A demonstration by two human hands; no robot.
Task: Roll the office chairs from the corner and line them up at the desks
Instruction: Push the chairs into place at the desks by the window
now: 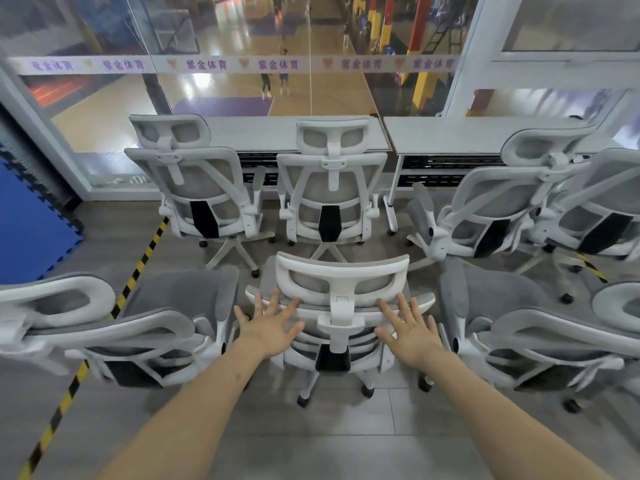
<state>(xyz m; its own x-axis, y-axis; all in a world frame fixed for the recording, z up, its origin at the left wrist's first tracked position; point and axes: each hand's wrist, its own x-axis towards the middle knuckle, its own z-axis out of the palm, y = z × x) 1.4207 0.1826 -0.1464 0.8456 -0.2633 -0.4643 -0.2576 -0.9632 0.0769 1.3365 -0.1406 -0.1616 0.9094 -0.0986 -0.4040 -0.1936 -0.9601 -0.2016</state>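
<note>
1. Nearest the camera, at 6 o'clock, two bare forearms reach forward over the tiled floor; the left hand and the right hand are both released, fingers spread and straight, grasping nothing.

2. Just past the fingertips, at 12 o'clock from the hands, stands the middle chair, its back to the camera. The hands lie either side of its headrest post, at the top edge of the backrest; whether the fingers actually touch the frame cannot be told through the blur.

3. Flanking it, a left chair at 9 o'clock and a right chair at 3 o'clock wait in the same near row, well short of the desks. A black-and-yellow floor stripe runs beside the left one.

4. Farther on, two chairs already sit squared up at the left tabletop: one at 11 o'clock, one at 12 o'clock.

5. At 2 o'clock, two more chairs crowd together, turned askew, before the right tabletop.

6. Judged from this, the job looks roughly part done: two chairs placed, two needing straightening, three left to roll forward.

7. Beyond the glass, a sports court spreads below.
</note>
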